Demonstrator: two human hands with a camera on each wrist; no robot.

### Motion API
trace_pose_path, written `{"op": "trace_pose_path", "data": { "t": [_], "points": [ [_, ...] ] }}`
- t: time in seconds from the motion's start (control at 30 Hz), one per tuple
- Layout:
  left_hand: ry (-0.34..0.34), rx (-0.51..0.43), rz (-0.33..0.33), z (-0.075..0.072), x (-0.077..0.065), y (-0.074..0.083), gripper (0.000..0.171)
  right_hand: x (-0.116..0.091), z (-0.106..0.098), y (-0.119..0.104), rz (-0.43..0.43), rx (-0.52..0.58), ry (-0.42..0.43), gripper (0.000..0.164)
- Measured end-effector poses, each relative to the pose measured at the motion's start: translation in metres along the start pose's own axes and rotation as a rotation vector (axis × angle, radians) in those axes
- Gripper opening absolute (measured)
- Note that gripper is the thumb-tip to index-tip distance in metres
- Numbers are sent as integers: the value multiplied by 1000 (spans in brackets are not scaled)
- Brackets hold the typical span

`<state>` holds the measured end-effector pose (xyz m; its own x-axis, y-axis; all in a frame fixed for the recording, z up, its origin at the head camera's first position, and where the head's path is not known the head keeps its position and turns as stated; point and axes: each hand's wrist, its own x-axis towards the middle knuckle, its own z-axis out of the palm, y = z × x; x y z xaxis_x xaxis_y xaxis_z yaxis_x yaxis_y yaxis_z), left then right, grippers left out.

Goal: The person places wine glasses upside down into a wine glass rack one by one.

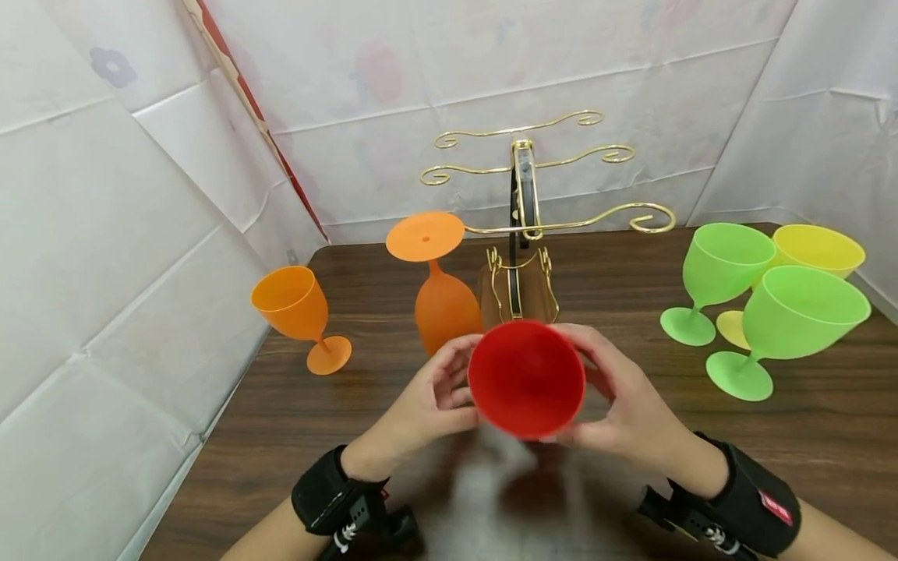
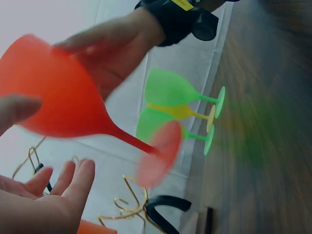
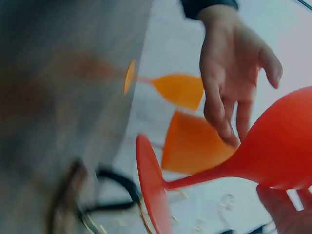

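Observation:
A red plastic goblet (image 1: pixel 526 378) is held up before the rack, its mouth facing the head camera. My right hand (image 1: pixel 624 405) grips its bowl from the right side. On the other side is my left hand (image 1: pixel 428 389), close beside the bowl. The right wrist view shows the left hand (image 3: pixel 234 73) with loose, spread fingers. In the left wrist view, the red goblet (image 2: pixel 58 92) tilts with its stem and foot pointing down. Behind the hands, an orange goblet (image 1: pixel 449 304) hangs upside down by its foot on the gold wire rack (image 1: pixel 522 187).
Left of the rack an orange goblet (image 1: pixel 289 300) stands upright. Two green goblets (image 1: pixel 803 315) and a yellow goblet (image 1: pixel 821 245) stand close together at the right. White sheeting (image 1: pixel 337 70) surrounds the dark wooden table (image 1: pixel 393 499).

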<state>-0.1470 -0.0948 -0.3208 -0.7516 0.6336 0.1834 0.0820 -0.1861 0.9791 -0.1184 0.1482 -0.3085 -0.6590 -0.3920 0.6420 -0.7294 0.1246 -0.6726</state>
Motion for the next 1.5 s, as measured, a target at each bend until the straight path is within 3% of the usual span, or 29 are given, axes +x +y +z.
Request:
{"op": "trace_pose_path", "data": {
  "t": [0.17, 0.27, 0.4, 0.47, 0.63, 0.77, 0.9, 1.03, 1.17, 1.3, 1.4, 1.5],
  "points": [
    [-20, -38, -134, -4, -1, 0, 41, 2, -3, -4, -463, -367, -35, 56],
    [-78, -116, -212, -4, 0, -1, 47, 2, -2, -4, -603, -518, -55, 45],
    [-211, -204, -279, -4, 0, -1, 66, -1, -1, -2, -658, -621, -101, 38],
    [-242, -232, -314, -3, -1, -1, 71, -2, 0, 0, -666, -656, -114, 37],
    [-222, -264, -369, -3, -4, 0, 70, -5, 2, 4, -698, -722, -122, 33],
    [-229, -267, -344, -1, -5, 0, 65, -3, -1, 0, -690, -681, -135, 36],
    [-217, -211, -271, 2, -5, 4, 65, 2, -9, -6, -628, -375, -116, 61],
    [-176, -134, -158, 3, -7, 10, 67, 2, -14, -6, -482, 3, -31, 81],
    [-136, -93, -36, 6, -6, 11, 66, -8, -12, -1, -105, 250, 11, 76],
    [-105, -73, 4, 10, -5, 8, 68, -12, -8, 5, 306, 387, -75, 66],
    [-97, -57, 23, 13, -4, 6, 68, -12, -5, 8, 480, 487, -148, 66],
    [-94, -40, 47, 14, -2, 4, 68, -11, -3, 8, 561, 569, -168, 68]
  ]
}}
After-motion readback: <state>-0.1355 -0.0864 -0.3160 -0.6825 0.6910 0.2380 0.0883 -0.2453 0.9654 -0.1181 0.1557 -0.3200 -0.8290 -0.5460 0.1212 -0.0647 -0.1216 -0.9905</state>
